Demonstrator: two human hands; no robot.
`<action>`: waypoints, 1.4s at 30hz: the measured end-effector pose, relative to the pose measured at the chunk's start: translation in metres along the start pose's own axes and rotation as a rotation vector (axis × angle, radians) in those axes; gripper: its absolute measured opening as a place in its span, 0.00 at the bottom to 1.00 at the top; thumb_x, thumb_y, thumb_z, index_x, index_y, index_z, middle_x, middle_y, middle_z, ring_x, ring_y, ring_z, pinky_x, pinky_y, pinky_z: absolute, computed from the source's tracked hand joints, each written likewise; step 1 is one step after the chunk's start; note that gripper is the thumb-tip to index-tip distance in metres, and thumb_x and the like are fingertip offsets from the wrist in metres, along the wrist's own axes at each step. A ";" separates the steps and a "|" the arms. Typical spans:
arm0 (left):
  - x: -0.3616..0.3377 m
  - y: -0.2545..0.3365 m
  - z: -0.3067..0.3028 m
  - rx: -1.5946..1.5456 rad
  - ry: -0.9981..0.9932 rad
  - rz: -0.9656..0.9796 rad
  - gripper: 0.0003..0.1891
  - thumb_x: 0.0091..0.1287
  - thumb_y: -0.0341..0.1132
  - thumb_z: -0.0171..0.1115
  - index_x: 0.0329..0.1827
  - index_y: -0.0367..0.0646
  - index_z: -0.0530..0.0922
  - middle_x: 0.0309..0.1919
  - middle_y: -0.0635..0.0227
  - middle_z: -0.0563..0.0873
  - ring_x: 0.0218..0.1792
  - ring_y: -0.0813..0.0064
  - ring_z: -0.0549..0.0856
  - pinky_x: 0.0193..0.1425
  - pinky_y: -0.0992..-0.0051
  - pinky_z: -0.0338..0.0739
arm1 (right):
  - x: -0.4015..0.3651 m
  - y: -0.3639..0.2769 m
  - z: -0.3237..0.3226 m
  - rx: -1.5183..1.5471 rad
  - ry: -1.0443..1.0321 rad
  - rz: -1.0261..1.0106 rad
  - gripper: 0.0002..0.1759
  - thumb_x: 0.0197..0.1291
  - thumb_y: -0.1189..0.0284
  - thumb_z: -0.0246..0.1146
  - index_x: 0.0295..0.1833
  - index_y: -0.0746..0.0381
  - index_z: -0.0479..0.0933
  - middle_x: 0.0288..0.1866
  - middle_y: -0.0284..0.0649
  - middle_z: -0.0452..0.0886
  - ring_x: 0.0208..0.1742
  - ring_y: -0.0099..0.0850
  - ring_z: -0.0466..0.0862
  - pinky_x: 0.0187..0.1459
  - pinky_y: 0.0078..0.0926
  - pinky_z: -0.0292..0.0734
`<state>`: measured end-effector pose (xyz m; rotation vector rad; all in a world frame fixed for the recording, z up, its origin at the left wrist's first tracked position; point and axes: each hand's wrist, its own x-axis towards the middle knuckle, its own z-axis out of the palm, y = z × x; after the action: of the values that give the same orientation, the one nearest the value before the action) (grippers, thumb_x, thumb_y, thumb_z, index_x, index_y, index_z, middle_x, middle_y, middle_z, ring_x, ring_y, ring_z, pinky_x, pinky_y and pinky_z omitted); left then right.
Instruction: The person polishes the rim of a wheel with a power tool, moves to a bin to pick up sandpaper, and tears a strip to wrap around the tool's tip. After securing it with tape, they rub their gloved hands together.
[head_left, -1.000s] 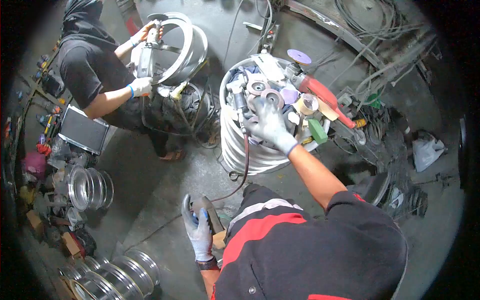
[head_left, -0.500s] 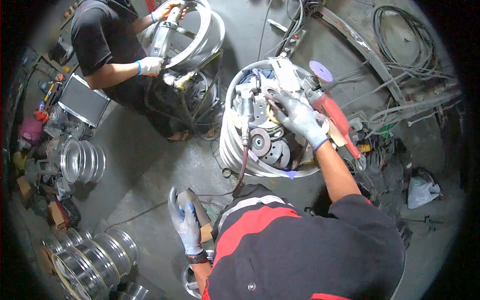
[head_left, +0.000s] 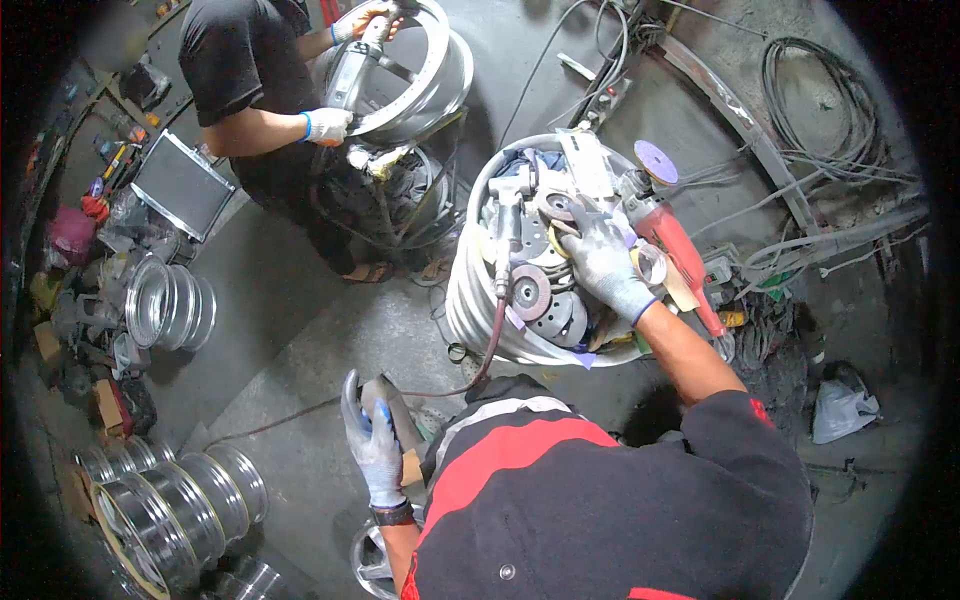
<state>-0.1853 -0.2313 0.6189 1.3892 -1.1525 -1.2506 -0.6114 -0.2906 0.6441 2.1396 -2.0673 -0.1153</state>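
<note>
My right hand [head_left: 608, 268], in a grey glove, reaches into a round tub [head_left: 462, 300] wrapped with a thick white hose. Its fingers are apart, the tips at the edge of a small grinding disc [head_left: 556, 205] and beside a yellow-edged ring [head_left: 556, 243]; part of the contact is hidden. More discs lie below it, among them a flap disc [head_left: 528, 291] and a holed backing disc [head_left: 562, 318]. An air grinder [head_left: 508, 235] with a brown hose lies at the tub's left. My left hand [head_left: 375, 450], gloved too, has its fingers spread beside a grey-brown block-like thing [head_left: 402, 415].
A red power tool [head_left: 672, 245] with a purple disc [head_left: 656, 162] leans on the tub's right side. A co-worker [head_left: 255, 110] holds a wheel rim [head_left: 440, 60] and a tool. Wheel rims [head_left: 185, 520] are stacked at lower left. Coiled cables [head_left: 820, 100] hang at upper right.
The whole view has shifted a little, so most things sit slightly further right and lower. My right fingers have drawn back slightly from the small disc. My left hand stays about where it was.
</note>
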 end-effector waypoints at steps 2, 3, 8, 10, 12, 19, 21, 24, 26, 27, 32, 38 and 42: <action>-0.004 -0.002 -0.006 0.026 0.006 0.021 0.30 0.79 0.37 0.58 0.80 0.35 0.64 0.77 0.56 0.71 0.76 0.64 0.69 0.80 0.64 0.61 | 0.000 -0.011 -0.015 -0.061 -0.124 0.070 0.19 0.58 0.68 0.65 0.54 0.61 0.84 0.79 0.54 0.64 0.71 0.53 0.73 0.67 0.57 0.70; -0.006 -0.005 -0.010 0.034 0.008 0.014 0.29 0.79 0.37 0.58 0.80 0.35 0.64 0.77 0.56 0.71 0.76 0.64 0.70 0.80 0.64 0.61 | -0.001 -0.012 -0.010 -0.064 -0.119 0.069 0.19 0.58 0.68 0.65 0.54 0.61 0.84 0.79 0.54 0.64 0.71 0.53 0.73 0.67 0.57 0.70; -0.016 -0.015 -0.028 -0.040 0.014 -0.063 0.28 0.79 0.36 0.57 0.79 0.36 0.65 0.76 0.56 0.72 0.76 0.64 0.70 0.80 0.64 0.61 | 0.003 -0.011 0.014 -0.148 -0.044 0.089 0.19 0.57 0.67 0.66 0.54 0.58 0.86 0.81 0.53 0.61 0.81 0.55 0.59 0.74 0.62 0.59; -0.018 -0.016 -0.034 -0.041 0.015 -0.037 0.28 0.79 0.36 0.57 0.79 0.36 0.66 0.76 0.56 0.72 0.76 0.63 0.70 0.80 0.64 0.61 | 0.005 -0.010 0.013 -0.102 -0.023 0.105 0.17 0.56 0.67 0.66 0.52 0.57 0.87 0.81 0.53 0.61 0.82 0.55 0.59 0.75 0.62 0.58; -0.020 -0.023 -0.042 -0.043 0.018 -0.029 0.27 0.79 0.36 0.57 0.78 0.36 0.66 0.76 0.57 0.72 0.76 0.64 0.70 0.80 0.64 0.61 | 0.004 -0.014 0.006 -0.026 0.065 0.148 0.14 0.53 0.67 0.67 0.44 0.58 0.88 0.78 0.50 0.65 0.80 0.54 0.62 0.73 0.61 0.60; -0.023 -0.017 -0.058 0.083 0.034 0.083 0.27 0.79 0.35 0.56 0.79 0.37 0.66 0.76 0.58 0.72 0.77 0.64 0.70 0.79 0.65 0.62 | 0.009 -0.006 -0.020 0.099 0.054 0.208 0.16 0.52 0.60 0.69 0.47 0.52 0.89 0.78 0.50 0.67 0.77 0.52 0.65 0.75 0.65 0.57; -0.023 -0.017 -0.062 0.079 0.037 0.095 0.27 0.79 0.35 0.56 0.79 0.37 0.66 0.76 0.58 0.72 0.77 0.64 0.70 0.79 0.65 0.63 | 0.001 -0.022 -0.042 0.175 0.110 0.173 0.14 0.54 0.65 0.66 0.43 0.59 0.88 0.72 0.57 0.73 0.73 0.55 0.70 0.77 0.50 0.60; -0.026 -0.015 -0.067 0.087 0.045 0.100 0.26 0.80 0.34 0.56 0.79 0.37 0.67 0.76 0.57 0.72 0.77 0.64 0.70 0.79 0.65 0.63 | -0.001 -0.033 -0.060 0.443 -0.066 0.234 0.15 0.55 0.64 0.68 0.45 0.59 0.87 0.71 0.53 0.75 0.70 0.54 0.74 0.73 0.50 0.65; -0.030 -0.015 -0.071 0.097 0.055 0.094 0.26 0.80 0.34 0.55 0.79 0.37 0.66 0.76 0.57 0.72 0.77 0.64 0.70 0.79 0.65 0.63 | -0.006 -0.033 -0.056 0.539 0.010 0.183 0.16 0.57 0.63 0.67 0.47 0.60 0.87 0.58 0.51 0.81 0.60 0.49 0.80 0.65 0.46 0.72; -0.031 -0.017 -0.072 0.080 0.052 0.089 0.26 0.80 0.34 0.55 0.79 0.37 0.66 0.76 0.57 0.72 0.77 0.63 0.70 0.79 0.65 0.62 | -0.007 -0.034 -0.056 0.634 0.087 0.138 0.17 0.59 0.62 0.66 0.48 0.60 0.86 0.45 0.49 0.87 0.50 0.44 0.87 0.57 0.41 0.79; -0.036 -0.040 -0.080 -0.062 0.044 0.001 0.27 0.79 0.33 0.56 0.79 0.40 0.66 0.77 0.61 0.70 0.77 0.65 0.68 0.81 0.64 0.59 | -0.008 -0.032 -0.066 1.128 -0.002 0.250 0.14 0.65 0.67 0.66 0.48 0.66 0.85 0.45 0.36 0.87 0.47 0.27 0.83 0.53 0.27 0.78; -0.047 -0.047 -0.081 0.029 0.088 0.059 0.27 0.79 0.32 0.55 0.79 0.37 0.65 0.77 0.57 0.71 0.78 0.63 0.68 0.82 0.64 0.58 | 0.005 -0.013 -0.033 1.794 0.185 0.283 0.13 0.67 0.70 0.65 0.51 0.66 0.85 0.48 0.37 0.86 0.50 0.25 0.84 0.56 0.27 0.79; -0.054 -0.049 -0.081 -0.031 0.108 0.031 0.27 0.79 0.32 0.55 0.79 0.37 0.65 0.77 0.58 0.71 0.79 0.64 0.66 0.82 0.66 0.56 | 0.016 0.006 -0.028 2.123 0.231 0.369 0.13 0.72 0.66 0.60 0.55 0.61 0.81 0.50 0.36 0.86 0.51 0.31 0.87 0.51 0.41 0.87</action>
<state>-0.1044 -0.1679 0.5844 1.3937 -1.0729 -1.1525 -0.6118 -0.3052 0.6734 1.4981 -2.2419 3.2375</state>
